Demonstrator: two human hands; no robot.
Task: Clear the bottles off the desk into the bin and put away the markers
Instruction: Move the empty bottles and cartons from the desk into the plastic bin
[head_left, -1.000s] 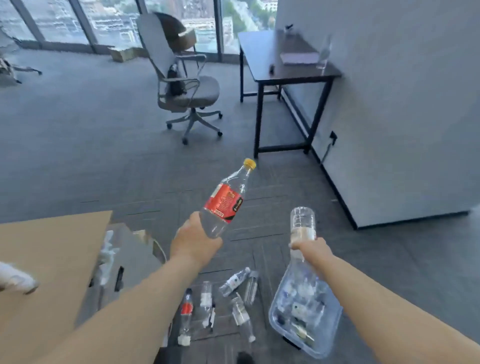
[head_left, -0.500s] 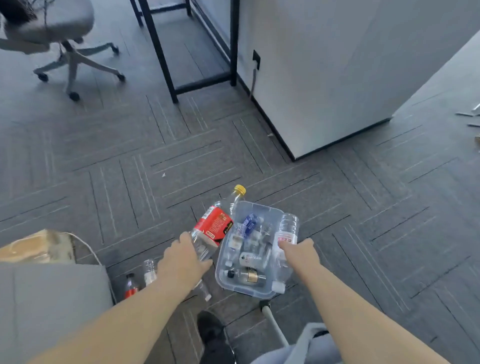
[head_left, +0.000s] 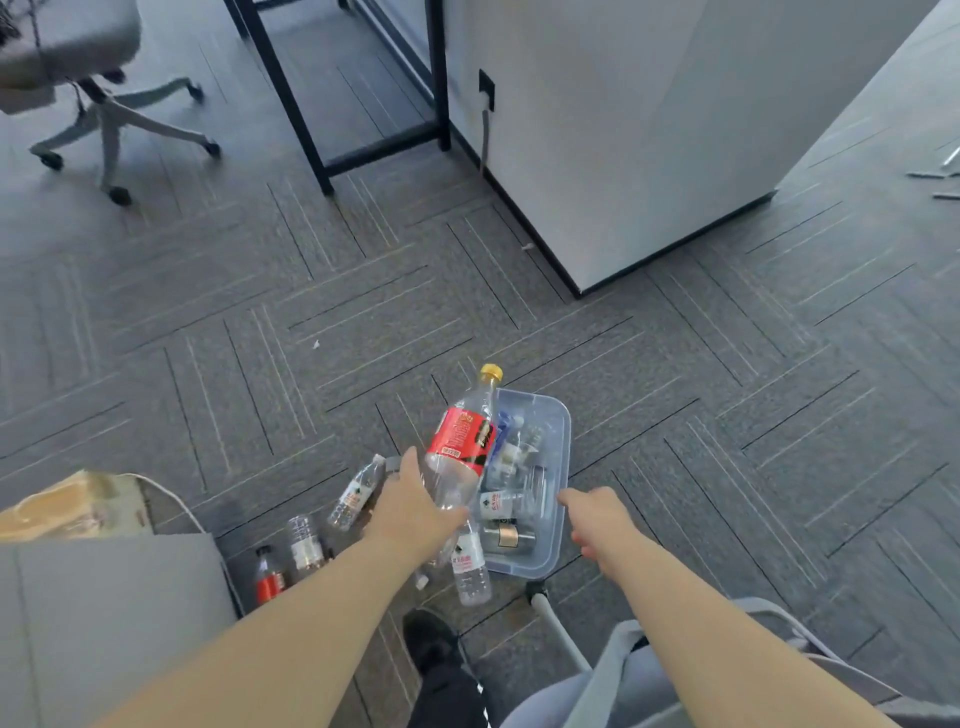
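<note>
My left hand (head_left: 413, 512) grips the base of a clear bottle with a red label and yellow cap (head_left: 460, 441), tilted over the left edge of a clear plastic bin (head_left: 558, 493) on the carpet. Several small bottles lie inside the bin. My right hand (head_left: 597, 517) hovers at the bin's right rim, fingers loosely apart, holding nothing. More bottles lie on the floor left of the bin: a clear bottle with an orange-marked label (head_left: 356, 493), a clear bottle (head_left: 306, 545), a red-labelled bottle (head_left: 269, 577) and a white-labelled bottle (head_left: 470, 569).
A grey desk corner (head_left: 104, 623) fills the lower left, with a cardboard box (head_left: 78, 506) behind it. A black-framed table (head_left: 332, 104) and an office chair (head_left: 104, 109) stand farther back. A white partition wall (head_left: 649, 130) rises at right. A chair leg with caster (head_left: 545, 608) is by my knee.
The clear bottle that my right hand held is gone from it; that hand is now empty beside the bin. My left hand has brought the red-label bottle over the bin's left edge.
</note>
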